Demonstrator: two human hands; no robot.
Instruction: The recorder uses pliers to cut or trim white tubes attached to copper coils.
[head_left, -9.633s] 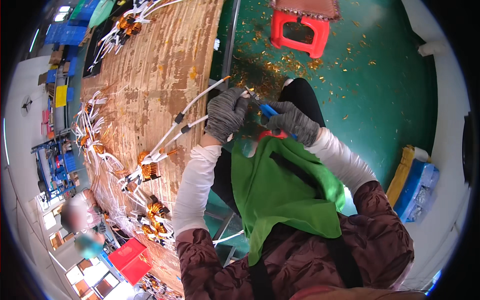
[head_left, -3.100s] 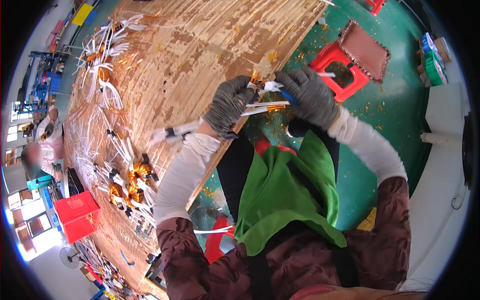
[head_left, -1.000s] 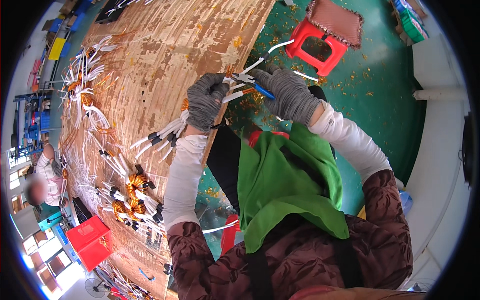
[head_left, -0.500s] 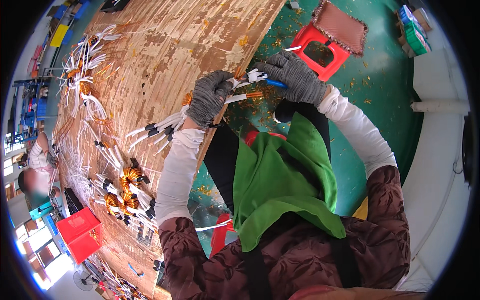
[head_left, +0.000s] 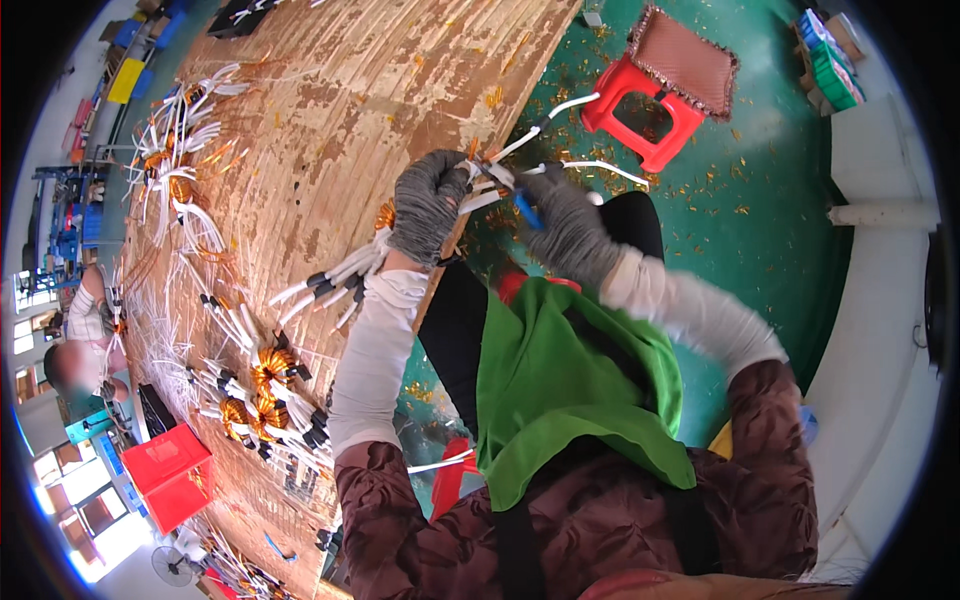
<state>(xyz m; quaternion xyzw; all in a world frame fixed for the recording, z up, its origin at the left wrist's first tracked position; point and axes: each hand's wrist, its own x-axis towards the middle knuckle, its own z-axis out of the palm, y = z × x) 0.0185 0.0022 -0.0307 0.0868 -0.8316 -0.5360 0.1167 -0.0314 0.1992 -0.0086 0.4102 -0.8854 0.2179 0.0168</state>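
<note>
My left hand (head_left: 428, 207), in a grey knit glove, is closed around a copper-wound coil (head_left: 386, 215) at the table's edge. White-sleeved leads (head_left: 345, 272) with black bands fan out from it to the lower left. More white-sleeved leads stick out past my fingers on the right, one long lead (head_left: 548, 124) pointing up over the floor. My right hand (head_left: 572, 228), also gloved and slightly blurred, is closed on blue-handled pliers (head_left: 527, 210). Their metal end meets the leads beside my left fingers; the jaws are too small to make out.
The worn wooden table (head_left: 330, 130) bears coils with white leads (head_left: 268, 395) and another pile (head_left: 175, 165) farther up. A red stool (head_left: 655, 155) with a brown cushion (head_left: 683, 62) stands on the green floor. A red bin (head_left: 170, 475) is at left, near another person (head_left: 88, 325).
My right hand with the pliers has moved down and left, closer to my left hand. A long white lead now extends up and right from the bundle. The left hand keeps its hold.
</note>
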